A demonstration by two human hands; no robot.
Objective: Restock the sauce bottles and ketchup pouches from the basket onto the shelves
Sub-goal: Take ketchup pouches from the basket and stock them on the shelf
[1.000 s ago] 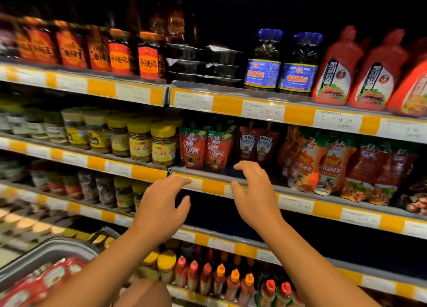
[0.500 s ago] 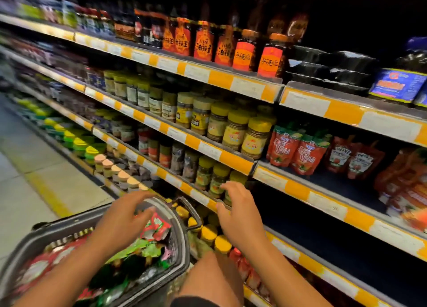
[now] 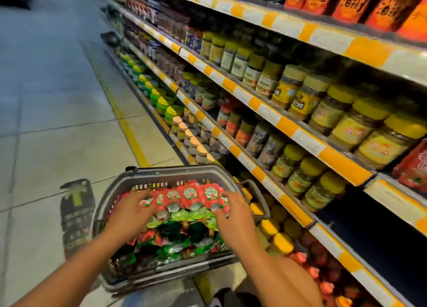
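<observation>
stocked shelves (image 3: pixel 288 126) run along the right. left hand (image 3: pixel 129 216) and right hand (image 3: pixel 235 216) grip a row of ketchup pouches (image 3: pixel 191 198) over the basket (image 3: pixel 175 175).

Two hands (image 3: pixel 131 216); one basket (image 3: pixel 175 171); five upright ketchup pouches (image 3: pixel 191 194) between them.

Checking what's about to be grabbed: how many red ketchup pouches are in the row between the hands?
5 in the row of pouches, side by side in the basket, between the left hand and right hand. More may be hidden.
</observation>
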